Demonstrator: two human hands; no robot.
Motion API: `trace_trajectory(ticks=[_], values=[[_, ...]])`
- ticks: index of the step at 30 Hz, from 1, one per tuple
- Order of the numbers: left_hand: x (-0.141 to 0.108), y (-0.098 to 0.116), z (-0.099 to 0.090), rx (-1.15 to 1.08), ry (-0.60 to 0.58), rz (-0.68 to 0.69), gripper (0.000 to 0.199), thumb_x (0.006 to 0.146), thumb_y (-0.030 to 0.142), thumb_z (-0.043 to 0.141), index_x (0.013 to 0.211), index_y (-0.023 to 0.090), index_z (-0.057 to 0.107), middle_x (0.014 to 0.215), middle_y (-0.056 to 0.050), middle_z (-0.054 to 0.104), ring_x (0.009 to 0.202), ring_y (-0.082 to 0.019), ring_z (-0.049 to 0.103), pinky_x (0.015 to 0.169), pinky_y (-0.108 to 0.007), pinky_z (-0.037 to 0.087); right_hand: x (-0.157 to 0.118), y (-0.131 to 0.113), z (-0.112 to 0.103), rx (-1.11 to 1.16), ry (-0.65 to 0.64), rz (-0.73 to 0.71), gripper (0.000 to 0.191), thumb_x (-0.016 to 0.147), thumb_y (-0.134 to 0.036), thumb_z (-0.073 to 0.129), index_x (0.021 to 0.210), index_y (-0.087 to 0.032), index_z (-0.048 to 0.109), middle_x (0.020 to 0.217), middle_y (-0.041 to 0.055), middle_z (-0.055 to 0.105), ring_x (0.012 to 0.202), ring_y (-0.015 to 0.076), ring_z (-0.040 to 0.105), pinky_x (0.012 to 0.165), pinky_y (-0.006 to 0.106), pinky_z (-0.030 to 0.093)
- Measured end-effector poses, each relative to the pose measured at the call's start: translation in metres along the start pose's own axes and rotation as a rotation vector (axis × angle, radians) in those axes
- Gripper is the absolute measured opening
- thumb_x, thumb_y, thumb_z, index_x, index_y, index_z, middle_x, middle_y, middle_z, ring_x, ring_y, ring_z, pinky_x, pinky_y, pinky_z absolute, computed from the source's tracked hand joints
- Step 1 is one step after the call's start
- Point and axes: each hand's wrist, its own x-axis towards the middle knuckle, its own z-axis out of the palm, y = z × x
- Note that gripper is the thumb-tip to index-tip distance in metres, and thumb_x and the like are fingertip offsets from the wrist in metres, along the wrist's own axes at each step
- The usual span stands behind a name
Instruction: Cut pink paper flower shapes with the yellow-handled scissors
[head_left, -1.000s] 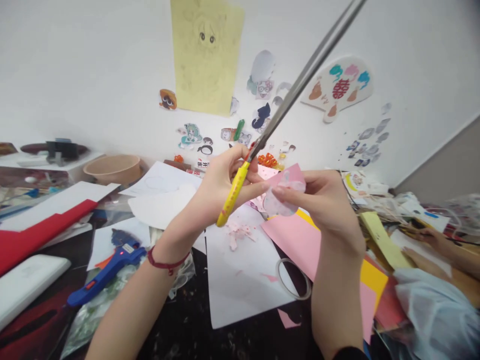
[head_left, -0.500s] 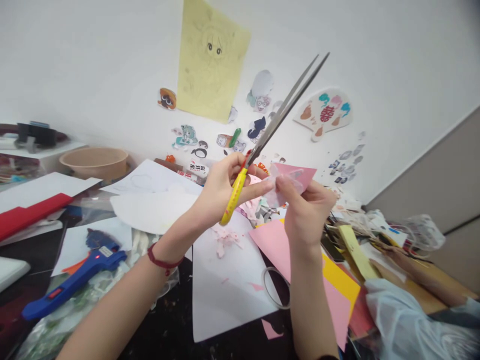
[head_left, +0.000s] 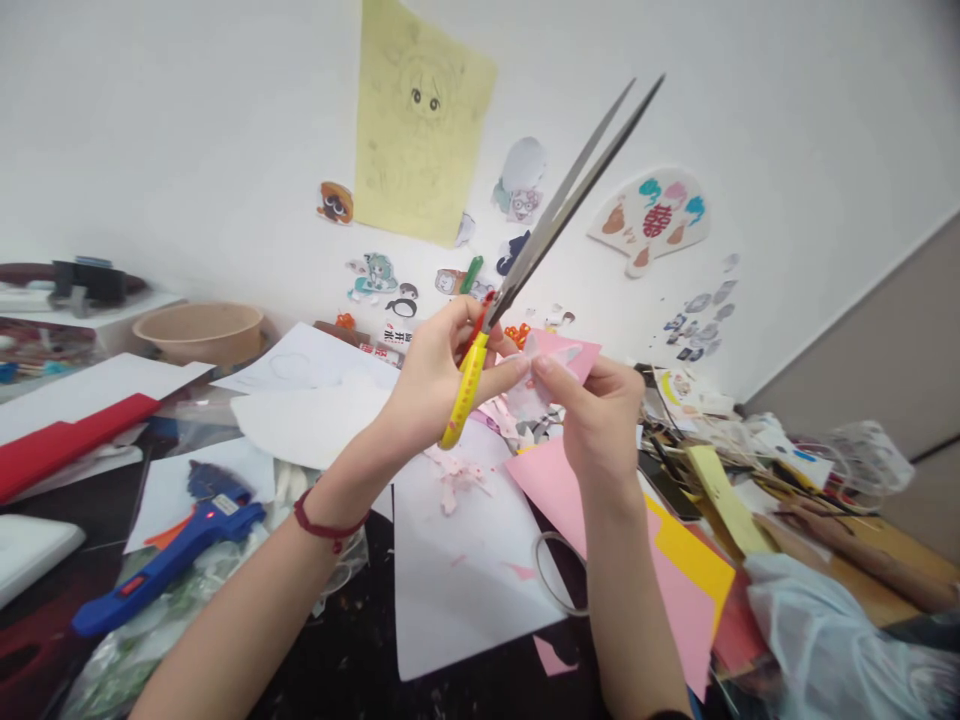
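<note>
My left hand (head_left: 435, 375) is closed around the yellow and red handles of a pair of scissors (head_left: 469, 385), whose parted blades point up and right. Its fingertips also touch a pale, see-through cut-out (head_left: 529, 392) with faint pink marks. Pinched in my right hand (head_left: 604, 415) are that cut-out and a piece of pink paper (head_left: 576, 352) behind it. Below both hands, a white sheet of paper (head_left: 472, 600) carries pink paper scraps (head_left: 454, 475).
A blue glue gun (head_left: 180, 560) lies at left, near a beige bowl (head_left: 199, 332). Pink card (head_left: 675, 600), a clear tape ring (head_left: 551, 580) and a yellow strip (head_left: 724, 500) lie right. Another person's arm (head_left: 862, 550) rests at far right. Stickers and a yellow drawing (head_left: 424, 150) cover the wall.
My right hand has shifted slightly left with the pink paper and the cut-out. The scissors' blades have tilted a little and reach higher. The camera view has moved slightly.
</note>
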Motion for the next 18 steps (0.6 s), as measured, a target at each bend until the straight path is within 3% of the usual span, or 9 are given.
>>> trace_trajectory(ticks=[3, 7, 13, 18], values=[[0.001, 0.001, -0.005, 0.071, -0.043, -0.015, 0.037, 0.069, 0.016, 0.086, 0.080, 0.019, 0.051, 0.074, 0.004, 0.062, 0.060, -0.008, 0.053, 0.052, -0.021, 0.042, 0.002, -0.003, -0.007, -0.016, -0.096, 0.048, 0.018, 0.072, -0.029, 0.086, 0.063, -0.020, 0.073, 0.061, -0.0018, 0.066, 0.055, 0.0096, 0.055, 0.052, 0.023, 0.045], [0.001, 0.005, -0.010, 0.151, -0.122, -0.034, 0.034, 0.070, 0.013, 0.082, 0.079, 0.019, 0.050, 0.074, 0.004, 0.064, 0.062, -0.009, 0.058, 0.053, -0.020, 0.044, 0.003, -0.010, -0.014, -0.052, -0.226, 0.100, 0.008, 0.073, -0.026, 0.085, 0.077, -0.021, 0.080, 0.068, -0.0006, 0.070, 0.060, 0.0095, 0.059, 0.054, 0.021, 0.047], [-0.001, 0.014, -0.016, 0.351, -0.174, -0.039, 0.030, 0.070, 0.016, 0.078, 0.079, 0.019, 0.050, 0.073, 0.001, 0.066, 0.062, -0.013, 0.058, 0.054, -0.026, 0.044, 0.002, -0.013, -0.014, -0.104, -0.256, 0.063, 0.006, 0.077, -0.026, 0.083, 0.076, -0.021, 0.080, 0.062, -0.0014, 0.068, 0.056, 0.0066, 0.055, 0.051, 0.018, 0.043], [0.000, 0.013, -0.019, 0.447, -0.197, 0.041, 0.029, 0.070, 0.024, 0.077, 0.078, 0.020, 0.049, 0.075, -0.002, 0.064, 0.067, -0.018, 0.060, 0.056, -0.031, 0.045, 0.001, -0.010, -0.012, -0.124, -0.281, 0.039, 0.006, 0.079, -0.025, 0.082, 0.076, -0.021, 0.079, 0.063, -0.0009, 0.068, 0.056, 0.0080, 0.056, 0.050, 0.021, 0.043]])
